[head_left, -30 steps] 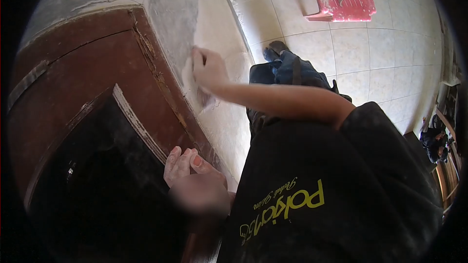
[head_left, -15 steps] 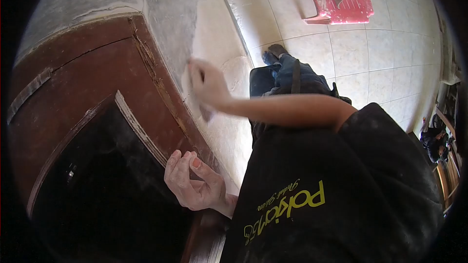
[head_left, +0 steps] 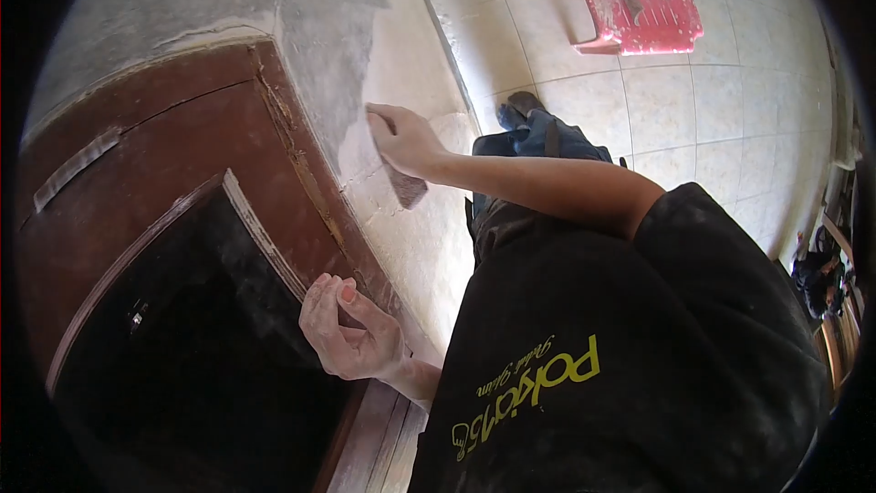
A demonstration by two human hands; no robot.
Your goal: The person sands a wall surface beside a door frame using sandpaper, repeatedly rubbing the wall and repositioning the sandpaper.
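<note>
My right hand (head_left: 409, 144) is closed on a reddish-brown abrasive piece (head_left: 408, 190) and presses it to the pale wall (head_left: 415, 64), beside a grey patch. The piece's lower end sticks out below my fingers; the rest is hidden under the hand. My left hand (head_left: 354, 329) is dusty white, with loosely curled fingers and nothing clearly visible in them. It is beside the inner edge of the brown wooden frame (head_left: 182, 164), over the dark panel (head_left: 210, 310).
A red, white-smeared plastic stool (head_left: 639, 5) with a brown piece on it stands on the tiled floor (head_left: 657, 110). The frame's edge is cracked and splintered. Another person (head_left: 815, 278) is at the far right, near wooden pieces.
My right hand moved down the wall, then back up with the abrasive piece, which now shows more clearly. My left hand has shifted slightly, its fingers still curled. The view has tilted a little.
</note>
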